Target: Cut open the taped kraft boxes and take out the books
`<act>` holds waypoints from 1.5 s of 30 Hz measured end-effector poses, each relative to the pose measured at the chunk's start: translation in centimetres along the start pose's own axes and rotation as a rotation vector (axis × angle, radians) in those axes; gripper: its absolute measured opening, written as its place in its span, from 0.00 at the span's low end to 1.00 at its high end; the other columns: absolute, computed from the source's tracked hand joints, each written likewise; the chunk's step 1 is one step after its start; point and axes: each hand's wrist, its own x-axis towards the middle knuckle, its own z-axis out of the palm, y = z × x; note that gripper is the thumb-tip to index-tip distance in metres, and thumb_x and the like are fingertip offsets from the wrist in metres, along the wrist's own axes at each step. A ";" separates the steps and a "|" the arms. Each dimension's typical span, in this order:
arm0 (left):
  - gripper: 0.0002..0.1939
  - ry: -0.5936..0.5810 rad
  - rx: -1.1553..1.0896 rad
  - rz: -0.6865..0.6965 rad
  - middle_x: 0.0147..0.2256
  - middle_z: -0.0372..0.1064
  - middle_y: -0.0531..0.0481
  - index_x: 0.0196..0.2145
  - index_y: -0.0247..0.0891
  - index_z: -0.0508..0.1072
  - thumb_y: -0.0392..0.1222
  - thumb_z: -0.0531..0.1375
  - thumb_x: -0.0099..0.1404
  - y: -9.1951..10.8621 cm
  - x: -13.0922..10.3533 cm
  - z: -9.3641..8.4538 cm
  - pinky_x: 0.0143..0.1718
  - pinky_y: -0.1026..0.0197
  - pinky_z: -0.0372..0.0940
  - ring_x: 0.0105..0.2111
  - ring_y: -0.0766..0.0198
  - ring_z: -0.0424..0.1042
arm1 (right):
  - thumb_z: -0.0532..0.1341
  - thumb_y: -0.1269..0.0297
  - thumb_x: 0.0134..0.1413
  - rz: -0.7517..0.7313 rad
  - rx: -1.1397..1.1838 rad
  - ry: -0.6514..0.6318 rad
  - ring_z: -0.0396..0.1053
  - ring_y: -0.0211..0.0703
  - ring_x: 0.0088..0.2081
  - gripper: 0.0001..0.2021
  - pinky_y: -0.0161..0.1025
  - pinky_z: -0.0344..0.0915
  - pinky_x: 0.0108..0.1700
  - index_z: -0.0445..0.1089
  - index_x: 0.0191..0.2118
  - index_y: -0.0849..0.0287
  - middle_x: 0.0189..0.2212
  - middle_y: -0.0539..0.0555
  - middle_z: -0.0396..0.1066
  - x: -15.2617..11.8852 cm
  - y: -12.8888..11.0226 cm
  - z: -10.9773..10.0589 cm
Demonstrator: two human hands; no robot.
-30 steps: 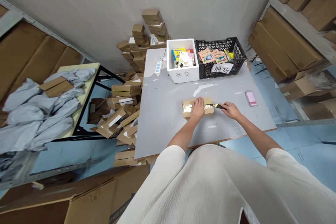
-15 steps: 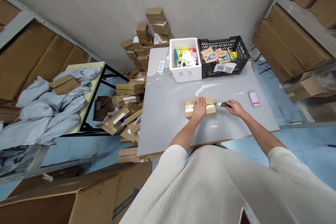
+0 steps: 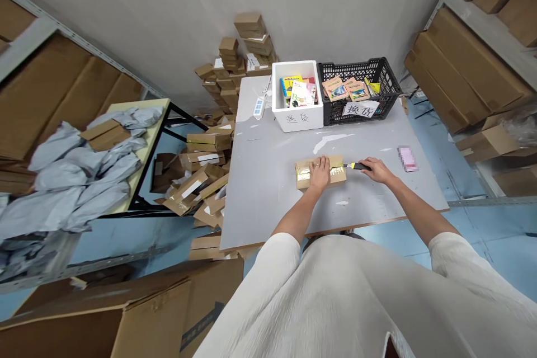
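A small taped cardboard box [image 3: 302, 179] lies near the front of the grey table [image 3: 268, 201]. My left hand [image 3: 320, 172] rests on its top, fingers stretched out and slightly apart, pressing it down. My right hand [image 3: 376, 170] is closed around the black-and-yellow handle of a utility knife [image 3: 358, 166]. The knife's tip points left and meets the right end of the box, at the line of shiny tape. How deep the blade sits in the tape cannot be made out.
Behind the box stand a white foam box [image 3: 298, 121] and a black plastic crate [image 3: 380, 112], both with booklets inside. A pink item [image 3: 406, 158], blurred, lies at the right. Cartons [image 3: 205, 159] heap up left of the table, and grey parcels [image 3: 62, 179] cover a side table.
Almost nothing differs. The whole view has shifted very slightly; both hands, the box and the knife keep about the same places relative to one another.
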 end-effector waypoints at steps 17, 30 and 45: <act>0.34 0.038 -0.008 0.005 0.79 0.51 0.34 0.79 0.36 0.56 0.46 0.45 0.81 0.0 -0.9 -0.1 0.75 0.36 0.47 0.78 0.45 0.51 | 0.61 0.54 0.70 0.080 0.091 0.101 0.75 0.62 0.56 0.25 0.53 0.71 0.58 0.72 0.68 0.53 0.56 0.63 0.77 0.9 0.6 -0.3; 0.33 0.010 -0.048 0.008 0.72 0.61 0.37 0.71 0.47 0.67 0.60 0.64 0.74 -4.0 -5.5 -1.5 0.71 0.39 0.53 0.72 0.40 0.57 | 0.60 0.53 0.68 -0.036 0.131 -0.037 0.74 0.58 0.56 0.19 0.49 0.65 0.61 0.77 0.56 0.56 0.55 0.61 0.80 10.8 -10.7 1.9; 0.18 -0.108 -0.193 -0.170 0.55 0.80 0.46 0.64 0.51 0.69 0.44 0.56 0.79 -8.7 -4.3 -2.6 0.54 0.53 0.66 0.54 0.48 0.79 | 0.63 0.48 0.64 0.335 0.400 0.064 0.78 0.56 0.49 0.18 0.44 0.70 0.47 0.75 0.52 0.54 0.48 0.58 0.83 6.1 -11.6 2.8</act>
